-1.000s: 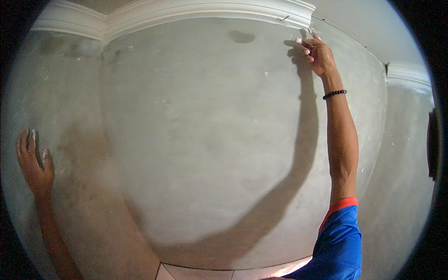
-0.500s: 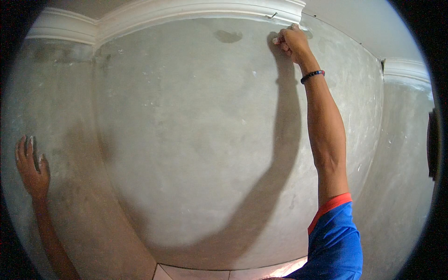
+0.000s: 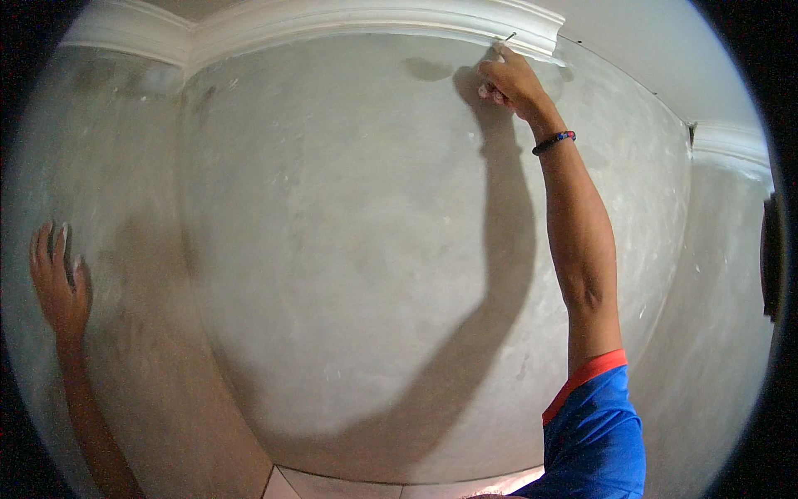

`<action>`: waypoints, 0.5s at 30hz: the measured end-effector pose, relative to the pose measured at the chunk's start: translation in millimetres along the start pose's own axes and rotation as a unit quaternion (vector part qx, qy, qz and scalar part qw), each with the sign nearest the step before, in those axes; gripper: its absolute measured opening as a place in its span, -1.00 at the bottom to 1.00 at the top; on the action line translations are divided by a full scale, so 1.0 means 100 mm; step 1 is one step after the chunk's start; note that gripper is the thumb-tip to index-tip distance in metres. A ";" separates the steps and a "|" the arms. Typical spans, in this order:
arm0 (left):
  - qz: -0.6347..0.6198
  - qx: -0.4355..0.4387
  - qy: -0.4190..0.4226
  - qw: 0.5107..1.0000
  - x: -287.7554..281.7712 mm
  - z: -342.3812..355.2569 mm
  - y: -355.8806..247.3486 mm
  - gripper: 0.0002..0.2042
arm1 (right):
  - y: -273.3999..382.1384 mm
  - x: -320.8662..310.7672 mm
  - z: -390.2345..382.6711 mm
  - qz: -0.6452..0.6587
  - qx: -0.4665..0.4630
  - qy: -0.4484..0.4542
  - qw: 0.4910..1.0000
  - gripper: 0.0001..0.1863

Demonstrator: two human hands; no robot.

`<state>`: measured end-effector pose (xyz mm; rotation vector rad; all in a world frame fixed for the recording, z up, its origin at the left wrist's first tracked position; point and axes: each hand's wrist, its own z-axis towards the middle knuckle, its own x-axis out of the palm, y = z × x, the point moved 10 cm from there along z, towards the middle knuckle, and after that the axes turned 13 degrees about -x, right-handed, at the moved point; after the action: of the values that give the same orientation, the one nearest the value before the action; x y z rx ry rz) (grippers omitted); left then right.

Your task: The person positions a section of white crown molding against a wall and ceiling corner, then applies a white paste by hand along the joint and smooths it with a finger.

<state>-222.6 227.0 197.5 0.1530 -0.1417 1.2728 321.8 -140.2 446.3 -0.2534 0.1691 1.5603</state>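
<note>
My right hand [image 3: 514,85] is raised to the lower edge of the white cornice moulding [image 3: 374,18], close to its cut right end. One fingertip touches that edge, just below a nail [image 3: 509,37] sticking out of the moulding. The other fingers are curled in, with white smears on them; whatever they may hold is hidden. At the far left, my left hand [image 3: 60,287] rests against the grey plastered wall [image 3: 332,208], fingers stretched out and whitish at the tips.
Another piece of cornice [image 3: 731,145] is fixed on the right, across a stretch of bare wall top. A damp dark patch [image 3: 427,68] marks the wall under the moulding. Tiles [image 3: 332,482] show at the bottom, and a dark object [image 3: 770,258] stands at the right rim.
My right hand has slid left along the cornice's lower edge, from its cut end to below the nail. The view has shifted slightly; my left hand stays on the wall.
</note>
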 end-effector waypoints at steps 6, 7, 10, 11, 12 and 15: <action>0.015 -0.012 -0.001 1.000 0.11 0.08 -0.01 -0.49 | -0.03 -0.71 0.07 -0.129 -0.103 -0.288 0.943 -0.59; 0.015 -0.004 -0.001 1.000 0.10 0.05 0.00 -0.49 | 0.13 -0.67 0.03 -0.196 -0.132 -0.303 0.923 -0.59; 0.023 -0.005 0.012 1.000 0.14 0.02 -0.02 -0.50 | 0.27 -0.58 0.15 -0.294 -0.138 -0.246 0.913 -0.58; 0.019 -0.003 0.007 1.000 0.17 0.00 -0.04 -0.50 | 0.24 -0.57 0.21 -0.313 -0.127 -0.212 0.917 -0.58; 0.018 -0.001 -0.002 1.000 0.19 0.02 -0.05 -0.51 | 0.25 -0.60 0.25 -0.324 -0.134 -0.208 0.913 -0.58; 0.017 0.014 0.007 1.000 0.24 -0.01 0.04 -0.53 | 0.23 -0.60 0.34 -0.346 -0.188 -0.187 0.900 -0.56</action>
<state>-220.0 250.5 201.5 0.1664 -0.1142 1.3104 297.1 -189.5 493.4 -0.2706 -0.4904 0.8883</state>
